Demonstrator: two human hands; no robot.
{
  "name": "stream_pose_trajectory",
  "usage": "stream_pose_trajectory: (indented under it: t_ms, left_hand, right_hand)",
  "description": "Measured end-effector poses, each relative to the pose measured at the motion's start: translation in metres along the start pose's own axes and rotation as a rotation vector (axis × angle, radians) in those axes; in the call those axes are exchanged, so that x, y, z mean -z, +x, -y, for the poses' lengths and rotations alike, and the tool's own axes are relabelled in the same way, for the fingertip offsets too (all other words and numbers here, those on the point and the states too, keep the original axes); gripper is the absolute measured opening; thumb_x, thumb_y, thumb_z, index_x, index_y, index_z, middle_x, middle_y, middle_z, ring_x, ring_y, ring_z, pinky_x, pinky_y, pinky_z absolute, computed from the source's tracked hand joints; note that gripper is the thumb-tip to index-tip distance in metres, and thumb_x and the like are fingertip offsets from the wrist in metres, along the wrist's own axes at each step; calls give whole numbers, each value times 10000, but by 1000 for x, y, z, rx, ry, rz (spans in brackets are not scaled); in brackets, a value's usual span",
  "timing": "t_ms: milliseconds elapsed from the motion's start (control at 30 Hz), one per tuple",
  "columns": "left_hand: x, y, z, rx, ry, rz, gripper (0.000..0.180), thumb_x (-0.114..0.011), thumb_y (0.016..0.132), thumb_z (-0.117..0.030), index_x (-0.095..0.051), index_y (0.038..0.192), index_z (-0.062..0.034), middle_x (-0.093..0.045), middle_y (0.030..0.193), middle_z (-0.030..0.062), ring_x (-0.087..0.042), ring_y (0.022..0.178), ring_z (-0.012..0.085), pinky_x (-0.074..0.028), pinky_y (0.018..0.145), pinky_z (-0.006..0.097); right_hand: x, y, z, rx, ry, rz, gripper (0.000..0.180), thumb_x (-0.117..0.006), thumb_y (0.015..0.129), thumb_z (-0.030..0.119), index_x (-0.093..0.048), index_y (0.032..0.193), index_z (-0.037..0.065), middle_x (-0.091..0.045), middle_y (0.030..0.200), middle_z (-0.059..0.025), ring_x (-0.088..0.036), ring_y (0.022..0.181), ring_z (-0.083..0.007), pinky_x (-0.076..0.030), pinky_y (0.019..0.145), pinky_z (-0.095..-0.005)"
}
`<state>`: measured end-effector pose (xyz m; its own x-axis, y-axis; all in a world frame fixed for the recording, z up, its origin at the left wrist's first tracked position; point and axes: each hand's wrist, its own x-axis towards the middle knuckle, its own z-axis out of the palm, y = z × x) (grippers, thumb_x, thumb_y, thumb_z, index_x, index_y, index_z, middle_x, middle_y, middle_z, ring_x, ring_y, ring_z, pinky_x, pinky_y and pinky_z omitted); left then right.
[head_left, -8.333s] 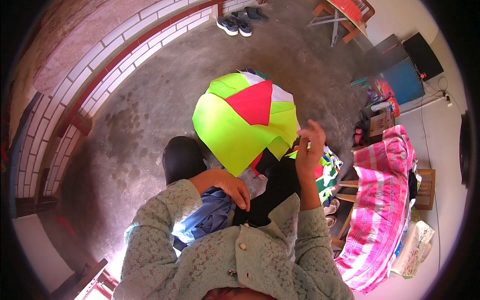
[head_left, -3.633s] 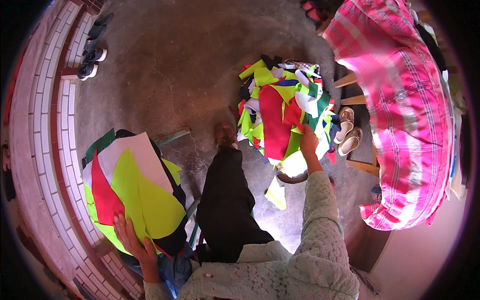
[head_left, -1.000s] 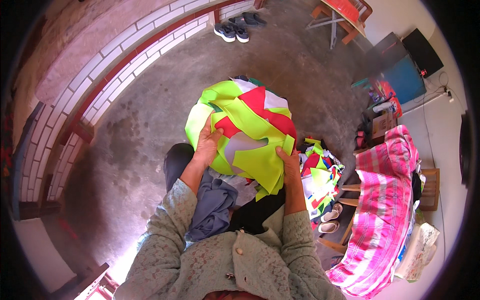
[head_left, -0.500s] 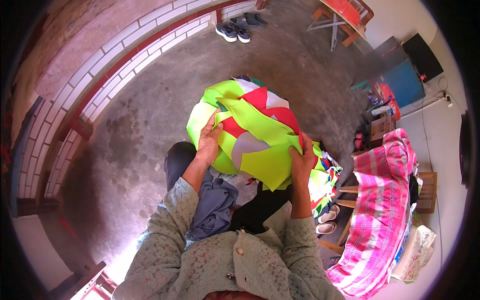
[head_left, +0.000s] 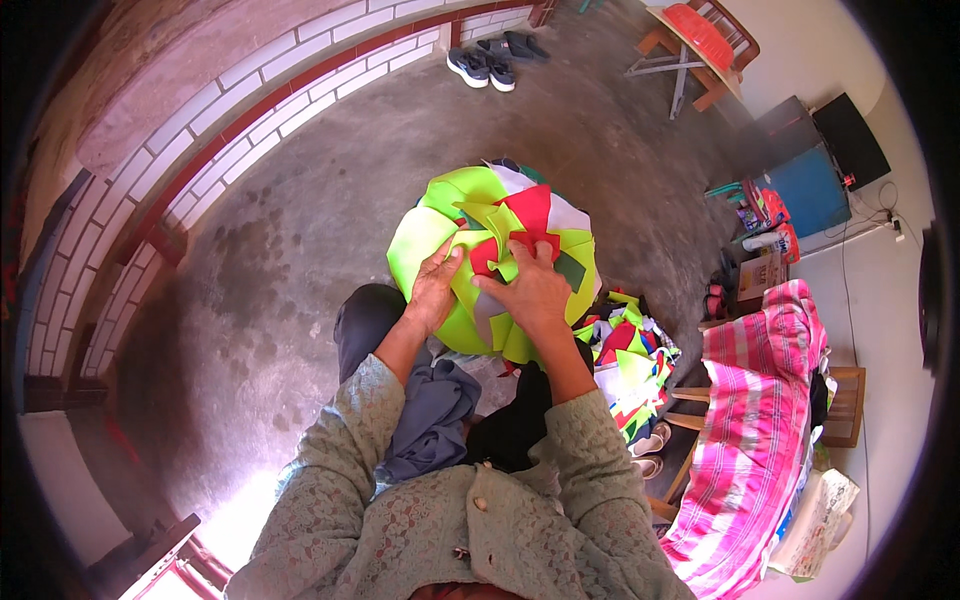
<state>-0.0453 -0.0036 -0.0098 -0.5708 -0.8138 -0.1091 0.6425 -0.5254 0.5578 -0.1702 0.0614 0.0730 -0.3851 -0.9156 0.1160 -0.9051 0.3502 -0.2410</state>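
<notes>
A large rounded bundle of loose fabric pieces (head_left: 470, 190), mostly neon yellow-green with red, white, grey and dark green, sits in front of my knees. My left hand (head_left: 434, 292) pinches a yellow-green fabric piece at the near left of the bundle's middle. Opposite it, my right hand (head_left: 532, 290) has its thumb and fingers closed around gathered red and yellow-green fabric at the centre. The fingertips are partly buried in the folds. What supports the bundle underneath is hidden.
A second heap of coloured fabric scraps (head_left: 630, 365) lies on the floor at my right, near beige shoes (head_left: 650, 450). Beyond it, a pink checked cloth (head_left: 745, 430) covers wooden furniture. Dark shoes (head_left: 482, 68) stand by the far tiled wall. A blue-grey cloth (head_left: 428, 418) lies on my lap.
My right hand has moved left from the bundle's right edge to its middle. The wide yellow-green piece that was spread between my hands is now bunched together at the centre.
</notes>
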Motion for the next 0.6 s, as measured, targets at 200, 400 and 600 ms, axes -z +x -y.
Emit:
stream_pose_trajectory:
  t_ms: [200,400,600]
  left_hand:
    - [-6,-3,-4,28,-8,11,401,-517,943,-228,-473,1310,-72,-554,1211,47,-529,1068,144,-417,930,296]
    - [7,2,8,-13,31,-67,348,-507,946,-240,-503,1249,-70,-585,1156,70,-568,1031,181,-453,906,336]
    - [7,3,5,-17,-39,-224,318,-528,935,-244,-524,1195,-60,-580,1157,79,-557,1051,209,-446,918,361]
  right_hand:
    - [-21,7,-15,59,-43,-67,386,-705,699,397,-615,987,156,-518,998,-112,-622,707,-336,-505,600,-440]
    - [-44,13,-50,55,398,-299,152,-671,783,198,-618,899,113,-586,894,-54,-629,688,-253,-491,574,-391]
    - [-16,-4,-103,-567,1724,-224,77,-644,826,172,-602,821,108,-595,713,6,-581,569,-125,-450,493,-290]
